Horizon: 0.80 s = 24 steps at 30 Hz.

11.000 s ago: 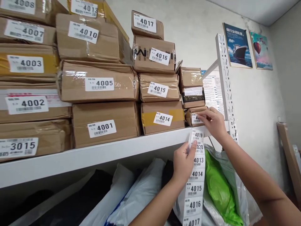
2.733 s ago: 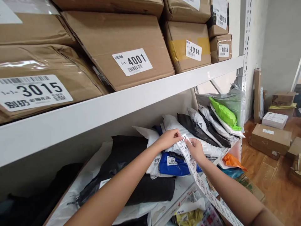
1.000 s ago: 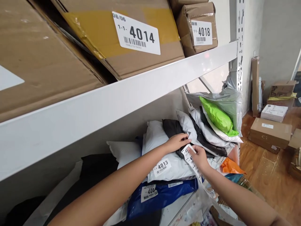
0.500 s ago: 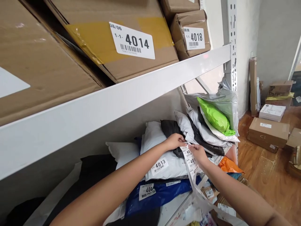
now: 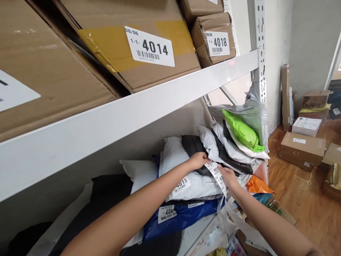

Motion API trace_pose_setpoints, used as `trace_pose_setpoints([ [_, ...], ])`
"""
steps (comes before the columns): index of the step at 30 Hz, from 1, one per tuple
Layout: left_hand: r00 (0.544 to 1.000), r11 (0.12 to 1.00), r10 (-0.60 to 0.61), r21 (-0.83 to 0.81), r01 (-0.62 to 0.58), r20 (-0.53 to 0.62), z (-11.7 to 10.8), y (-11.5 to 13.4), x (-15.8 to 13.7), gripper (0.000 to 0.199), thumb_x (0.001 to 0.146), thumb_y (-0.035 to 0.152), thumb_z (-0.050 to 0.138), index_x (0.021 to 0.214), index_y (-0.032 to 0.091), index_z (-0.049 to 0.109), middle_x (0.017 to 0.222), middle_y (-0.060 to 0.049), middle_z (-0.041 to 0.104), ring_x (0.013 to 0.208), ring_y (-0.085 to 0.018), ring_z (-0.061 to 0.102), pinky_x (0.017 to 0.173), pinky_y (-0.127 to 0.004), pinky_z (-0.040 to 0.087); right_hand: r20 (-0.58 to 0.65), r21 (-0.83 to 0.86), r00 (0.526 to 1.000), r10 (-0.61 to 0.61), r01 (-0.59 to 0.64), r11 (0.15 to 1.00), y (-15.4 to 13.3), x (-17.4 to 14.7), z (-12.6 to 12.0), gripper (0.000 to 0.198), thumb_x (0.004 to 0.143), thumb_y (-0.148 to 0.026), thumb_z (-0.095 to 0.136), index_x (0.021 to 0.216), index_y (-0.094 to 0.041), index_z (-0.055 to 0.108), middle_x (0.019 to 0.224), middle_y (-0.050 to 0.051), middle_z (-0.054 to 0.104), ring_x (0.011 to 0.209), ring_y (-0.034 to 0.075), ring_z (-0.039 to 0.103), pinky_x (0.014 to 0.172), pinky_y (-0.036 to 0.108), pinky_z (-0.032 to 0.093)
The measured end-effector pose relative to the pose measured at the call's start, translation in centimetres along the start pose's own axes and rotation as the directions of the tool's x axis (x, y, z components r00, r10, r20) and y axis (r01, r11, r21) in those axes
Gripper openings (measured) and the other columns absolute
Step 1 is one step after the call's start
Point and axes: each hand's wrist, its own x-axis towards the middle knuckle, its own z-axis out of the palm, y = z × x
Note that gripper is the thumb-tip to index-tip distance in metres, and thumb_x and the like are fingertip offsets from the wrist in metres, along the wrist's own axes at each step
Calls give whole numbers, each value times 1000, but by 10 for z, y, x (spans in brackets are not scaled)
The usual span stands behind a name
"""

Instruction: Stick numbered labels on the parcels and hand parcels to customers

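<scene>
My left hand (image 5: 198, 160) is closed in a pinch on the upper end of a strip of white printed number labels (image 5: 216, 174). Lower down, my right hand (image 5: 228, 177) pinches the strip's right edge with thumb and fingers. From there the strip's pale backing trails toward the lower right, past my right forearm. Directly behind the hands lies a black mailer bag (image 5: 194, 145), partly covered. A white mailer bag (image 5: 174, 156) labelled 4013 rests under my left forearm, on top of a blue mailer bag (image 5: 183, 216).
Above the hands runs a white shelf beam (image 5: 149, 101), carrying cardboard boxes (image 5: 165, 76) labelled 4014 and 4018. A bright green mailer bag (image 5: 242, 131) leans among grey and white ones by the perforated post (image 5: 261, 64). Cartons (image 5: 302, 149) stand on the wooden floor at right.
The label strip has swung from nearly upright to a slant down to the right. My right hand has moved slightly down and right, while the left stays near the same spot.
</scene>
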Motion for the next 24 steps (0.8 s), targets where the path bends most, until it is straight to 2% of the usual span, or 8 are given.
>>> trace_pose_setpoints([
  [4, 999, 985, -31, 170, 34, -23, 0, 13, -12, 21, 90, 30, 52, 100, 14, 63, 113, -17, 70, 108, -32, 65, 80, -36, 47, 67, -25, 998, -2, 3, 1000, 2, -9, -8, 61, 40, -71, 81, 54, -20, 50, 45, -6, 44, 45, 7, 33, 46, 23, 24],
  [9, 995, 960, -89, 262, 95, -33, 1, 27, -28, 34, 94, 35, 48, 113, 9, 59, 115, -22, 66, 108, -35, 65, 84, -39, 49, 19, -68, 999, -30, 31, 997, 10, -29, -30, 69, 46, -68, 82, 48, -23, 31, 42, -10, 30, 44, 5, 23, 45, 22, 18],
  [12, 971, 929, -45, 347, 127, -235, -10, 29, -29, 49, 87, 36, 62, 125, 8, 51, 129, -25, 56, 112, -36, 61, 87, -43, 49, 90, -26, 994, -55, 58, 998, 9, -38, -42, 60, 54, -67, 81, 55, -22, 41, 46, -7, 44, 44, 7, 34, 46, 22, 26],
  [14, 933, 864, 263, 491, -115, -244, -22, 27, -24, 45, 82, 23, 67, 124, 15, 53, 131, -18, 55, 114, -31, 58, 97, -43, 45, 174, 35, 982, -76, 71, 997, 2, -39, -43, 53, 57, -64, 82, 68, -21, 53, 56, -3, 57, 49, 11, 47, 50, 23, 36],
  [16, 810, 672, 586, 557, -488, 3, -33, 21, -15, 26, 81, 8, 60, 104, 21, 62, 112, -8, 64, 105, -23, 59, 105, -40, 39, 270, 72, 959, -90, 73, 995, -7, -35, -36, 51, 57, -60, 84, 82, -22, 62, 64, -2, 63, 56, 14, 56, 58, 26, 43],
  [19, 639, 523, 719, 392, -757, 273, -37, 9, -2, 18, 78, 3, 55, 72, 20, 59, 78, -2, 61, 84, -18, 58, 95, -31, 43, 333, 92, 938, -97, 70, 993, -14, -22, -16, 50, 59, -61, 82, 82, -20, 67, 65, -1, 64, 57, 13, 56, 59, 26, 43],
  [21, 639, 589, 727, 250, -769, 252, -33, 0, 1, 18, 76, 5, 56, 64, 19, 53, 72, -1, 56, 76, -16, 56, 78, -25, 45, 280, 108, 955, -102, 75, 991, -13, -11, -3, 51, 59, -66, 79, 75, -19, 67, 60, -1, 62, 53, 12, 51, 54, 25, 39],
  [24, 732, 750, 649, -15, -661, 206, -29, -6, 2, 12, 78, 16, 53, 66, 18, 54, 73, 0, 56, 71, -14, 54, 69, -22, 42, 112, 111, 984, -141, 129, 985, -8, 3, 12, 52, 57, -66, 78, 69, -18, 66, 55, -1, 59, 51, 12, 48, 51, 24, 36],
])
